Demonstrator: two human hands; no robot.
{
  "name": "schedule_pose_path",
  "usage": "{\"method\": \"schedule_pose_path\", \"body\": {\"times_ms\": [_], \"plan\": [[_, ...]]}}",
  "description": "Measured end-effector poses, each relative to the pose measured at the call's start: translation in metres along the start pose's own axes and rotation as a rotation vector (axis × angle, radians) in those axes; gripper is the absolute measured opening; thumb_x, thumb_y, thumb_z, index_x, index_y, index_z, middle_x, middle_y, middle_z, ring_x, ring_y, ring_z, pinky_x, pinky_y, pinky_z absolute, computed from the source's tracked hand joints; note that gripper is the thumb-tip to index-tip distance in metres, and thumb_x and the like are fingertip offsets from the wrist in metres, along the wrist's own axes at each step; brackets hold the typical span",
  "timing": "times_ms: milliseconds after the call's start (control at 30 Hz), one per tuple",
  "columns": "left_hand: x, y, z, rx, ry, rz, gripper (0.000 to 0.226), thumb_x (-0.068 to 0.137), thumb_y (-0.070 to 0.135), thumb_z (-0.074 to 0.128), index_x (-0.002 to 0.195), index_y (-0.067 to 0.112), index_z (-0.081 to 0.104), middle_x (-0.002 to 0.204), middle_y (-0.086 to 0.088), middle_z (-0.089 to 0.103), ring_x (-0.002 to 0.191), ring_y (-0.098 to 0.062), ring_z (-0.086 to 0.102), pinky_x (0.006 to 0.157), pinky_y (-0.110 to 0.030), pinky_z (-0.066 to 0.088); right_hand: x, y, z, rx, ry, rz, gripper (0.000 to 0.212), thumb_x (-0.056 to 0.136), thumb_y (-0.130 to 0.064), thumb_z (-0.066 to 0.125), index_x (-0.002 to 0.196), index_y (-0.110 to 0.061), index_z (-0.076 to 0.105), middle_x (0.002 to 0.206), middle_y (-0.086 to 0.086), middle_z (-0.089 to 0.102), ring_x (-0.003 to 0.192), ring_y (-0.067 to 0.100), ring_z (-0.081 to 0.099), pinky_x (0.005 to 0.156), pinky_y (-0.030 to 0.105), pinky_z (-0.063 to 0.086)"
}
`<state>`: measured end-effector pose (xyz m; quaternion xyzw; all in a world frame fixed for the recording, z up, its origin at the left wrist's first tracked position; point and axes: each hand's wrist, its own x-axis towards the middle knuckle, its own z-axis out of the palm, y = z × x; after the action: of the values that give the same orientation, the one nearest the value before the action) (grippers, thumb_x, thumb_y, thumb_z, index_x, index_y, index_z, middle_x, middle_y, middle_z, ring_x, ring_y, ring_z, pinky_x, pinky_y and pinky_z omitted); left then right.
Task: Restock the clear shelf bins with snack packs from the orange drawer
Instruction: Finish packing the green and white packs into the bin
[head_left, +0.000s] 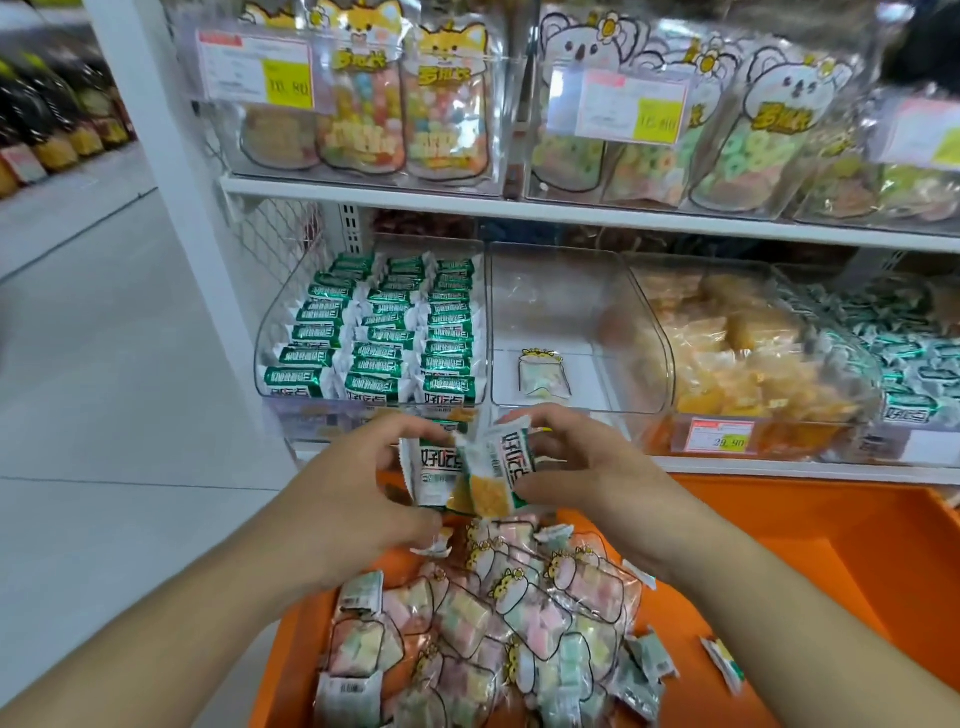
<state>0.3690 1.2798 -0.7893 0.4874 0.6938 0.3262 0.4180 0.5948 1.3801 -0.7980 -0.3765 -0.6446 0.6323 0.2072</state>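
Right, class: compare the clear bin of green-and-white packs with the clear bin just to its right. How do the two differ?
The left bin is packed with neat rows of green-and-white packs; the middle bin holds just one small pastel pack. The left bin's packs are flat bars with green labels; the middle bin's pack is pouch-shaped with a cartoon top. Both bins are clear plastic, side by side on the same shelf.

This is a shop: white metal shelves (467, 205) across the upper frame carry clear plastic bins (576, 332) of packed snacks, with yellow-and-pink price labels (719, 435) on their fronts.
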Motion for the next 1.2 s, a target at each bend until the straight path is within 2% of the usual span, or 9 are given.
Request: {"method": "schedule_pose_path", "body": {"times_ms": [167, 233, 367, 467, 633, 733, 867, 1000, 1200], "plan": [[0.004, 0.002, 0.001, -0.101, -0.105, -0.011, 0.058, 0.075, 0.026, 0.094, 0.115, 0.054, 0.063, 0.107, 0.016, 0.076, 0.088, -0.018, 0.079, 0.093, -0.049, 0.060, 0.003, -0.005, 0.004, -0.041, 0.039, -0.050, 0.025, 0.095, 0.001, 0.071, 0.115, -0.013, 0.066, 0.105, 0.006, 0.077, 0.082, 0.018, 0.069, 0.070, 0.024, 0.052], [0.003, 0.005, 0.001, -0.182, -0.106, -0.029, 0.046, 0.079, 0.034, 0.090, 0.114, 0.049, 0.065, 0.100, 0.018, 0.077, 0.084, -0.021, 0.079, 0.092, -0.046, 0.061, 0.002, -0.005, 0.006, -0.151, 0.043, -0.118, 0.021, 0.098, -0.006, 0.071, 0.110, -0.024, 0.074, 0.099, 0.006, 0.075, 0.079, 0.019, 0.065, 0.070, 0.027, 0.051], [0.000, 0.006, 0.003, -0.182, -0.105, -0.033, 0.052, 0.082, 0.042, 0.086, 0.126, 0.047, 0.059, 0.123, 0.009, 0.071, 0.085, -0.020, 0.079, 0.090, -0.045, 0.062, 0.001, -0.002, 0.013, -0.334, 0.087, -0.192, 0.027, 0.101, -0.019, 0.070, 0.114, -0.041, 0.078, 0.085, -0.009, 0.064, 0.074, 0.008, 0.056, 0.067, 0.024, 0.046], [-0.002, 0.006, 0.003, -0.173, -0.101, -0.032, 0.042, 0.087, 0.035, 0.083, 0.123, 0.044, 0.062, 0.112, 0.010, 0.076, 0.081, -0.021, 0.079, 0.086, -0.043, 0.063, 0.000, -0.002, 0.020, -0.428, 0.109, -0.238, 0.030, 0.103, -0.025, 0.067, 0.118, -0.050, 0.073, 0.098, -0.017, 0.062, 0.081, 0.005, 0.060, 0.074, 0.019, 0.048], [-0.007, 0.008, -0.002, -0.253, -0.057, -0.048, 0.038, 0.090, 0.023, 0.082, 0.121, 0.032, 0.063, 0.103, 0.007, 0.080, 0.090, -0.019, 0.078, 0.082, -0.042, 0.065, 0.000, -0.001, 0.028, -0.279, 0.166, -0.131, 0.015, 0.101, -0.043, 0.065, 0.115, -0.048, 0.066, 0.095, -0.021, 0.066, 0.087, 0.001, 0.067, 0.081, 0.027, 0.052], [-0.010, 0.010, -0.009, -0.282, -0.026, -0.029, 0.041, 0.090, 0.020, 0.081, 0.125, 0.030, 0.063, 0.106, 0.011, 0.079, 0.094, -0.013, 0.077, 0.081, -0.040, 0.064, -0.002, -0.010, 0.033, -0.178, 0.113, -0.092, 0.026, 0.097, -0.040, 0.070, 0.122, -0.038, 0.063, 0.098, -0.023, 0.072, 0.103, 0.004, 0.069, 0.094, 0.034, 0.055], [-0.010, 0.009, -0.018, -0.257, -0.016, 0.019, 0.041, 0.091, 0.021, 0.080, 0.125, 0.033, 0.061, 0.110, 0.019, 0.077, 0.100, -0.003, 0.073, 0.081, -0.032, 0.063, 0.002, -0.016, 0.040, -0.019, 0.047, -0.077, 0.038, 0.093, -0.019, 0.078, 0.121, -0.020, 0.054, 0.112, 0.001, 0.079, 0.101, 0.026, 0.075, 0.095, 0.049, 0.059], [-0.005, 0.006, -0.030, -0.183, -0.027, 0.066, 0.038, 0.096, 0.029, 0.075, 0.130, 0.037, 0.061, 0.119, 0.024, 0.074, 0.113, 0.002, 0.067, 0.097, -0.033, 0.059, 0.015, -0.021, 0.045, 0.011, 0.077, -0.068, 0.050, 0.085, -0.022, 0.086, 0.122, -0.023, 0.052, 0.109, 0.016, 0.077, 0.095, 0.032, 0.076, 0.093, 0.059, 0.059], [0.025, 0.004, -0.061, 0.035, 0.114, 0.160, 0.060, 0.097, 0.059, 0.061, 0.152, 0.042, 0.042, 0.139, 0.023, 0.061, 0.126, -0.004, 0.057, 0.109, -0.036, 0.049, 0.061, -0.054, 0.057, -0.176, 0.147, -0.124, 0.041, 0.087, -0.027, 0.086, 0.121, -0.030, 0.065, 0.067, -0.013, 0.070, 0.066, 0.006, 0.069, 0.060, 0.021, 0.053]]}}
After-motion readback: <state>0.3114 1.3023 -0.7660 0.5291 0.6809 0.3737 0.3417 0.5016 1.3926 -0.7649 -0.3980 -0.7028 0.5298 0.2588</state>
